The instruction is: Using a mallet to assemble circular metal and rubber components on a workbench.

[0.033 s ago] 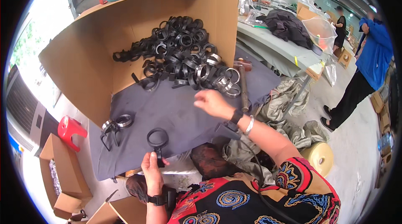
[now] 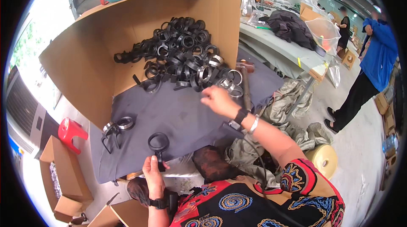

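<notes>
My left hand (image 2: 153, 173) is closed around the short stem of a black ring-shaped clamp (image 2: 158, 142), which stands ring-up above the cloth's near edge. My right hand (image 2: 221, 101) hovers over the dark cloth beside the near right edge of a heap of similar black ring clamps (image 2: 182, 53). Its fingers are bent and blurred, so whether anything is in them cannot be made out. Shiny metal rings (image 2: 205, 73) lie among the black parts at that side. Two more clamps (image 2: 124, 122) rest apart at the cloth's left.
A cut-open cardboard box (image 2: 80, 70) walls the heap at the back and left. Right of it lies a hammer (image 2: 246, 83) on the grey cloth (image 2: 148, 108). A red stool (image 2: 72, 133) and an open carton (image 2: 68, 176) stand at left; a person in blue (image 2: 377, 53) stands at right.
My right hand has moved slightly away from me, closer to the heap's metal rings. The left hand and its ring clamp have barely shifted.
</notes>
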A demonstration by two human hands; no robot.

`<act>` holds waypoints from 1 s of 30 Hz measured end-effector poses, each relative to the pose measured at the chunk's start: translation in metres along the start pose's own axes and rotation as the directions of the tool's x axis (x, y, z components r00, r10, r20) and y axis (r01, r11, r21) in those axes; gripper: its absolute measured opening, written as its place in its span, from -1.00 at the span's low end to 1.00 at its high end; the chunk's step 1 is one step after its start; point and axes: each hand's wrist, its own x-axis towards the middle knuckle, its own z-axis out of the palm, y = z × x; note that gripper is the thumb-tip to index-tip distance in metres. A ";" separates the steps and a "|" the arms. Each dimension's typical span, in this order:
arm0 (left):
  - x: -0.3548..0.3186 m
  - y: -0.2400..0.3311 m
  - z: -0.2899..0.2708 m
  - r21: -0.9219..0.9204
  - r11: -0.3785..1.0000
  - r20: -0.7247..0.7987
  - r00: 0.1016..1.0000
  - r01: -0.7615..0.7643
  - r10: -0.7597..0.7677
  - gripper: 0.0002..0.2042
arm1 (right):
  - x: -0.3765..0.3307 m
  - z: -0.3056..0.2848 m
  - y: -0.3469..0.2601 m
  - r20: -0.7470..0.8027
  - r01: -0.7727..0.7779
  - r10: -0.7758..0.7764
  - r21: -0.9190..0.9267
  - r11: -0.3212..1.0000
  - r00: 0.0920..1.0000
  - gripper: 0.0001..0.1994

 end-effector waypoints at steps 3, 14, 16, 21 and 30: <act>0.000 -0.014 -0.013 0.035 0.999 -0.013 1.000 0.020 -0.019 -0.74 | 0.019 -0.018 0.027 -0.047 0.000 -0.022 -0.415 0.910 0.999 -0.82; -0.003 -0.028 -0.035 0.034 0.998 -0.022 0.998 0.054 -0.054 -0.73 | 0.035 -0.042 0.053 0.064 -0.039 0.050 -0.162 0.986 0.997 -0.89; -0.004 -0.028 -0.035 0.027 0.997 -0.032 0.997 0.078 -0.077 -0.73 | 0.022 -0.042 0.033 0.045 0.140 -0.141 0.015 0.990 0.989 -0.90; -0.003 -0.034 -0.036 -0.017 0.994 -0.005 0.994 0.107 -0.108 -0.74 | -0.020 0.002 -0.009 0.264 0.310 -0.411 0.352 0.884 0.873 -0.89; -0.015 -0.023 -0.024 -0.435 0.895 0.058 0.995 0.096 -0.079 -0.87 | -0.026 0.033 -0.054 0.316 0.202 -0.396 0.503 0.841 0.862 -0.90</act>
